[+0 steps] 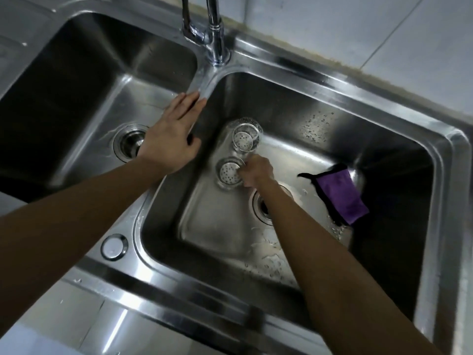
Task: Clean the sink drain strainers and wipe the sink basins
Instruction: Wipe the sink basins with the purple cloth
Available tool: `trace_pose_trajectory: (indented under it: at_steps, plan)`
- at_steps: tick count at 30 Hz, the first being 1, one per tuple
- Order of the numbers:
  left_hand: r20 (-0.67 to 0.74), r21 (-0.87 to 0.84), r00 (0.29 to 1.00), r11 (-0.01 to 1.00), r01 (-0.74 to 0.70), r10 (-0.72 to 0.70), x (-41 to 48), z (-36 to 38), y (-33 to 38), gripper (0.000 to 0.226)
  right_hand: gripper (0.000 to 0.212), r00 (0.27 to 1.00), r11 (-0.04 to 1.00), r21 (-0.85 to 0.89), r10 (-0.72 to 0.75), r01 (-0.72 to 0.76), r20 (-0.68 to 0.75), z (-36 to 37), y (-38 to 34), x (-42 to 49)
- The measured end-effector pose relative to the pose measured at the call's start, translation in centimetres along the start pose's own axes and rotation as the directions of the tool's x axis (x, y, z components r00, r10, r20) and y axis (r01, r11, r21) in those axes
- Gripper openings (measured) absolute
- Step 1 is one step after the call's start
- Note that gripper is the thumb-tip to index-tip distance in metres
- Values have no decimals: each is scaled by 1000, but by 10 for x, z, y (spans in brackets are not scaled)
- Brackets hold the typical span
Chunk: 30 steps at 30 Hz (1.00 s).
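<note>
Stainless steel fills the view: a double sink (256, 51) seen from above, its tap (213, 29) cut off by the top edge so the spout cannot be seen. The right hand (257, 172) reaches deep into the right basin (332, 129), fingers clenched on the rim of the nearer strainer (229, 172), a round perforated cup lying on the basin floor; exactly how the fingers (243, 171) grip is hard to make out, since the knuckles cover the contact. A second strainer (244, 138) rests tilted just beside the first, at its 12 o'clock, its upper edge blurred against the steel wall. The right forearm crosses over the right drain opening (261, 208) and hides most of it. A purple cloth (341, 194) with dark trim lies at 3 o'clock from the hand, well apart, against the basin's right slope. Water drops and streaks mark the floor near 6 o'clock. The left hand (171, 135) lies flat, palm down and fingers released and spread, on the divider between the basins, covering part of the left drain opening (129, 142) in the left basin (84, 80). A round cap (114, 247) sits on the front rim at 7 o'clock.
</note>
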<state>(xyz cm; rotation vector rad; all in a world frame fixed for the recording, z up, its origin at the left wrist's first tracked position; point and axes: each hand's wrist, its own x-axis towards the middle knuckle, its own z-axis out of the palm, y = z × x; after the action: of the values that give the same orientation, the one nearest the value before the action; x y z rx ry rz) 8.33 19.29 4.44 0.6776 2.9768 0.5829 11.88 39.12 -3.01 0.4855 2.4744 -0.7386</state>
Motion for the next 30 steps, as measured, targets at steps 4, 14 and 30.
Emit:
trace_pose_trajectory:
  at_steps: [4,14,30]
  plan:
    - [-15,-7,1000,1000,-6,6,1,1,-1,72,27,993,960,257,93,-109,76,11,-14,11]
    - [-31,-12,1000,1000,-5,5,1,2,-1,72,68,964,883,-468,-89,-40,-250,-40,210,-27]
    - [-15,-5,1000,1000,5,-5,0,0,0,71,66,818,621,-535,-475,572,324,1,251,-102]
